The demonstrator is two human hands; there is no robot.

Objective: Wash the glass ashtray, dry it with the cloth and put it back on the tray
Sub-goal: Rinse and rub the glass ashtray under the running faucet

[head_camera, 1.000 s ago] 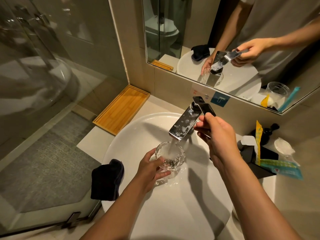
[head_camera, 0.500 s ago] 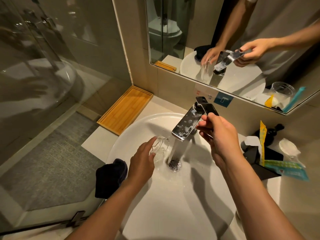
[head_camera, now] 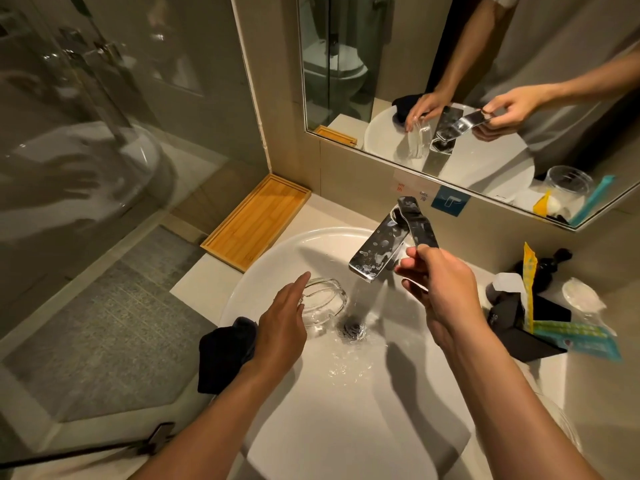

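My left hand holds the clear glass ashtray tipped on its side in the white sink basin, just left of the running water. My right hand pinches the chrome lever of the faucet. A dark cloth lies on the basin's left rim, beside my left wrist. The wooden tray sits empty on the counter at the back left, against the wall.
Water streams from the spout onto the drain. A black holder with coloured sachets, a wrapped item and a small dark bottle stand on the counter at right. A mirror hangs above; a glass shower partition is at left.
The ashtray was upright under the stream filling with water; my left hand has tipped it and drawn it left, out of the stream. My right hand stays on the lever.
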